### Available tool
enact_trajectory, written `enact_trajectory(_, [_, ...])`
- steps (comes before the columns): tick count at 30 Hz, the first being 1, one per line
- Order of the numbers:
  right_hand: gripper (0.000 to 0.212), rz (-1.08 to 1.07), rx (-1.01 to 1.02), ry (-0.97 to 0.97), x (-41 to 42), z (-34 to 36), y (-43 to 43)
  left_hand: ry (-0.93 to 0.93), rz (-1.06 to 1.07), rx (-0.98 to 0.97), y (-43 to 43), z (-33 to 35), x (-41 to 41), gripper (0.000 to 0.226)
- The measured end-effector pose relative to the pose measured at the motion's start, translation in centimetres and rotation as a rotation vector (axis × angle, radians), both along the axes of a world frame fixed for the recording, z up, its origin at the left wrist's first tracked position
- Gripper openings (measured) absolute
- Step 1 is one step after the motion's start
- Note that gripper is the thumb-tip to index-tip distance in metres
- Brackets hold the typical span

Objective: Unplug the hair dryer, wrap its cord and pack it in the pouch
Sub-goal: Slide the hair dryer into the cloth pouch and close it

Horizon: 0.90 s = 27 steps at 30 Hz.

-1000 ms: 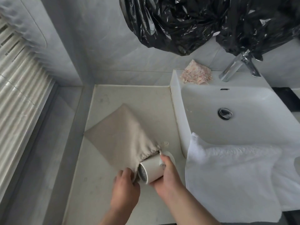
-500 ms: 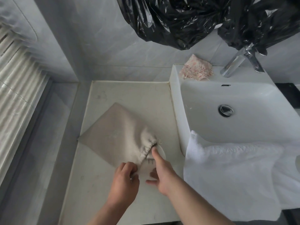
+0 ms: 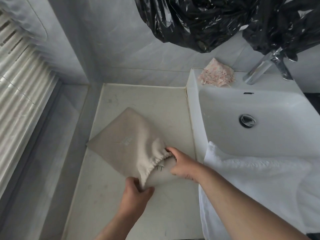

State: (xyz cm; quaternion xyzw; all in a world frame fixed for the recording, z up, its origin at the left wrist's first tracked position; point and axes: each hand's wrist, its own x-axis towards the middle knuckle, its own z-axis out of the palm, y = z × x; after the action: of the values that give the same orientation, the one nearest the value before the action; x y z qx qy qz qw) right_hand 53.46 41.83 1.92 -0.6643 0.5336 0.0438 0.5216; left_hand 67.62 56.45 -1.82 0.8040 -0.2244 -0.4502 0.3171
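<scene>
View from above the pale stone counter [image 3: 138, 101], with the white ceramic basin [image 3: 194, 118] touching its right edge and a white terry towel [image 3: 259, 179] draped over the basin's near rim. The beige fabric drawstring pouch [image 3: 124, 139] lies on the counter with its closed corner pointing away and its gathered mouth turned toward the person. The hair dryer is not in sight, but the swollen cloth suggests that it sits inside. The left hand [image 3: 136, 196] pinches the lower edge of the mouth between thumb and curled fingers. The right hand [image 3: 183, 165] grips the upper part of the mouth, with its thumb laid along the gathers and its fingers curled round the lower flap. What look like two thin dark pins [image 3: 160, 168], possibly the plug, show just at the opening. The likely risks follow from this. If the mouth is cinched with the plug on the hem, the prongs may snag the fabric or stop it from closing. A cord coil that loosens inside may push back out. An uneven pull from the two hands could drag the pouch toward the counter's near edge or tip its contents out.
</scene>
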Motion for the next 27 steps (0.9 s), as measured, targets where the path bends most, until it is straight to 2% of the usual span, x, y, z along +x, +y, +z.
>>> enact_trajectory(5, [0.066,-0.070,0.022,-0.061,-1.5,-1.4,1.3,-0.038,0.069,-0.079,-0.4,0.2,1.1,0.035])
enact_trajectory(12, [0.041,-0.104,-0.154,-0.038,-2.3,-3.4,4.7,-0.183,-0.038,-0.013,-1.2,0.9,3.0,0.037])
enact_trajectory(14, [0.050,-0.049,-0.216,-0.021,-2.3,-3.6,5.3,-0.196,-0.052,-0.009,-1.3,0.9,3.4,0.038])
enact_trajectory(16, [0.074,0.010,-0.243,-0.005,-2.2,-3.7,5.5,-0.202,-0.054,-0.020,-1.3,0.7,3.5,0.039])
enact_trajectory(18, [0.078,0.005,-0.273,0.010,-1.9,-3.7,5.6,-0.204,-0.050,-0.032,-1.3,0.5,3.6,0.038])
enact_trajectory(23, [0.040,-0.082,-0.277,-0.028,-1.4,-5.0,5.4,-0.236,-0.146,-0.072,-1.5,-0.2,4.8,0.020])
enact_trajectory(27, [0.027,-0.078,-0.314,-0.034,-0.8,-4.9,5.3,-0.309,-0.300,-0.060,-2.3,0.2,5.9,0.015])
